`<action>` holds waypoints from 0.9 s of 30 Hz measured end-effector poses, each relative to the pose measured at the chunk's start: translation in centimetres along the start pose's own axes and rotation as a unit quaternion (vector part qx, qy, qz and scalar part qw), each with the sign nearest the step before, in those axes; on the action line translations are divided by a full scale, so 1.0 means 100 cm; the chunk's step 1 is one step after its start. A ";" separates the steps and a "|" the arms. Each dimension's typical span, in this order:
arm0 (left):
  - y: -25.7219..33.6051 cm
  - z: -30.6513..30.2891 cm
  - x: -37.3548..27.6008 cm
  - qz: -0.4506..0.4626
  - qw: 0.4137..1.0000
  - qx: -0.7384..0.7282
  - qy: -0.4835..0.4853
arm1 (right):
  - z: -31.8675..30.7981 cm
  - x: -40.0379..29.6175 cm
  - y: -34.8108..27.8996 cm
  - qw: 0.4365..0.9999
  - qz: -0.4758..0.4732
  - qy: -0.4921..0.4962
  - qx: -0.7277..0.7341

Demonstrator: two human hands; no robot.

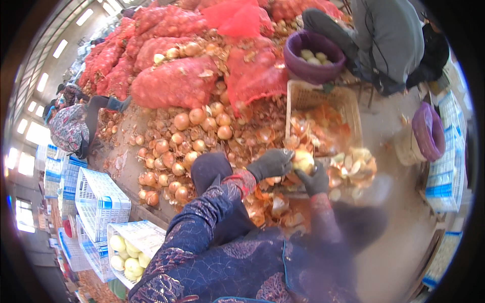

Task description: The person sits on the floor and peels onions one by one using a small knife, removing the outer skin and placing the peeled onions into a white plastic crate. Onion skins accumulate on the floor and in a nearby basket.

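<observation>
A partly peeled yellow onion (303,161) is held between my two gloved hands, above the near end of a crate of onion skins. My left hand (271,165), in a dark grey glove, grips it from the left. My right hand (315,178), gloved alike, has its thumb and fingers against the lower right side. Whether a blade is in the right hand cannot be seen. Beneath and around them lie loose dry onion skins (280,204). Pale cut pieces and peelings (352,166) form a pile to the right.
Unpeeled onions (166,151) cover the floor ahead to the left, before red mesh sacks (174,81). The plastic crate (322,92) holds skins. A purple-lined bucket (314,72) contains peeled onions near a seated person (390,38). Peeled onions (129,257) fill a white crate (140,235) at left.
</observation>
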State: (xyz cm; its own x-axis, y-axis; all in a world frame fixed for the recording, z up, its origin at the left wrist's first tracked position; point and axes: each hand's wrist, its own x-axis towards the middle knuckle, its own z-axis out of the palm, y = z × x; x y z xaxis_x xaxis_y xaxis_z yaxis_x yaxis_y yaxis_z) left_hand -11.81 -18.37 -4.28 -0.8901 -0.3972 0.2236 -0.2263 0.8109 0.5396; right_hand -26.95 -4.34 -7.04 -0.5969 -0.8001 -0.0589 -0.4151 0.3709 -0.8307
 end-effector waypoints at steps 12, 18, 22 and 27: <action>-0.004 -0.001 -0.008 0.028 0.988 0.150 -0.021 | 0.009 -0.007 -0.015 0.999 -0.007 -0.025 -0.045; -0.004 -0.005 -0.006 0.001 0.985 0.170 -0.019 | 0.008 -0.012 -0.012 0.998 0.009 -0.043 -0.043; -0.021 0.010 -0.008 -0.126 0.989 0.048 0.056 | 0.012 -0.025 -0.017 0.996 -0.024 -0.037 -0.072; 0.010 0.044 -0.021 -0.113 0.985 -0.079 0.101 | 0.029 -0.039 0.005 0.999 -0.042 0.010 0.007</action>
State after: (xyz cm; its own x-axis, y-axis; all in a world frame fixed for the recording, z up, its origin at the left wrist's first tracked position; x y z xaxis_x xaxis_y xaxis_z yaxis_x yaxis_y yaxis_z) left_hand -11.92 -14.81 -7.72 -0.7238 -0.6504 0.2304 -0.3314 0.6205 0.7108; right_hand -22.81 -2.40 -8.80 -0.5737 -0.8188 0.0213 -0.4541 0.2963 -0.8402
